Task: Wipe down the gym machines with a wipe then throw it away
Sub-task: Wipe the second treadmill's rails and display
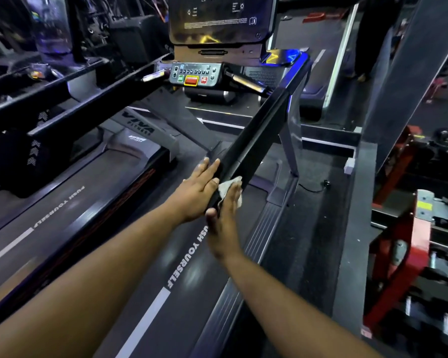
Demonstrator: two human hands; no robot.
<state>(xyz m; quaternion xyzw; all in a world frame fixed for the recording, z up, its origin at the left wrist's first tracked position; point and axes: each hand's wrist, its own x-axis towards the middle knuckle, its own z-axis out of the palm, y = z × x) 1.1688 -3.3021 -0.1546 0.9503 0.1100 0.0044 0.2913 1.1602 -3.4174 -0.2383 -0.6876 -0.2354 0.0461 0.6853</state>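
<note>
The person stands on a treadmill and works at the near end of its right handrail [254,140], a long black bar that runs up toward the console [195,76]. The right hand [224,228] lies flat against the outer side of the rail with its fingers straight, pressing a crumpled white wipe [229,187] onto the bar — a flat palm spreads the cloth over more of the surface than a pinch would. The left hand [198,195] rests on the inner side of the same rail, fingers extended and holding nothing; it seems placed there to brace the bar, or the body, against the push from the other side, so the rail sits sandwiched between the two palms. Judging from this, the wiping is under way and the throwing away is not yet due. Below the arms runs the dark belt [166,254], printed with "PUSH YOURSELF" and a white stripe, flanked by a ribbed side step [263,228]. A second treadmill [75,182] lies just to the left, and red-framed weight equipment [409,241] stands to the right beyond a grey strip of floor. The room is dim — blue and purple light glints off the console screen [220,19] above the red stop button [191,80].
</note>
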